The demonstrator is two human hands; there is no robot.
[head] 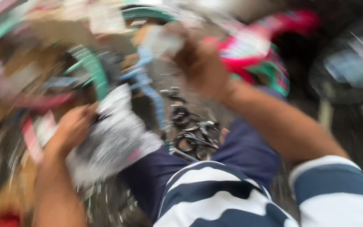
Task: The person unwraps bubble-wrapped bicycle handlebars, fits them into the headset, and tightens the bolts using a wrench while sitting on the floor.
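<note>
Head view, heavy motion blur. Your left hand [70, 128] lies on a crumpled grey-and-white wrapping sheet [114, 138], fingers curled onto its upper left edge; whether they pinch it, cannot tell. The sheet rests across your dark blue trousers [240, 153], just left of a cluster of black metal bicycle parts [190, 134]. Your right hand [200, 63] is raised above those parts, fingers closed around a pale, blurred piece [162, 42]; what it is, cannot tell. Teal bicycle rim [91, 69] above the sheet. Pink-and-teal bicycle frame [253, 54] right of the raised hand.
</note>
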